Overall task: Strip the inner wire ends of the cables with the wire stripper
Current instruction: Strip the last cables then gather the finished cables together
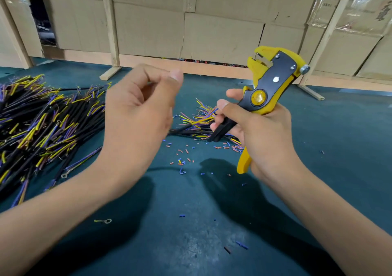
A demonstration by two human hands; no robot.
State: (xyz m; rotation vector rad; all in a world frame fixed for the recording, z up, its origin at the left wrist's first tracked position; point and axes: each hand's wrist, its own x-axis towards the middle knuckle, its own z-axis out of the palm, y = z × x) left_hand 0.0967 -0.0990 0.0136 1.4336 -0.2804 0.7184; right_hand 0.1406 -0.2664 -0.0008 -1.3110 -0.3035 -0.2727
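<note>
- Yellow-and-black wire stripper (pixel 273 84) is gripped in the right hand (pixel 256 131), head tilted up and away from the bench; the fingers wrap the handles, with the yellow handle's tail poking out below the palm. Held this way, its jaws face the left hand, likely so a wire end can be fed straight in.
- The stripper's jaws appear empty; no wire shows between them.
- The left hand (pixel 140 108) is raised over the middle of the bench, wrist bent, fingers curled inward with the thumb tip against the forefinger. It is motion-blurred, so I cannot tell whether it pinches something small or nothing at all.
- A big heap of black cables (pixel 42 123) with yellow, blue and purple inner wires lies along the left edge of the bench, within easy reach of the left hand, probably the supply still to be done.
- A smaller cable bundle (pixel 195 120) sits mid-bench between and behind the hands; its fanned ends look thinner, perhaps already stripped.
- Insulation offcuts (pixel 182 161) in blue and orange scatter the green bench surface (pixel 339 148) below where the hands work, so several ends seem finished.
- A loose ring terminal (pixel 103 221) lies near the front edge.
</note>
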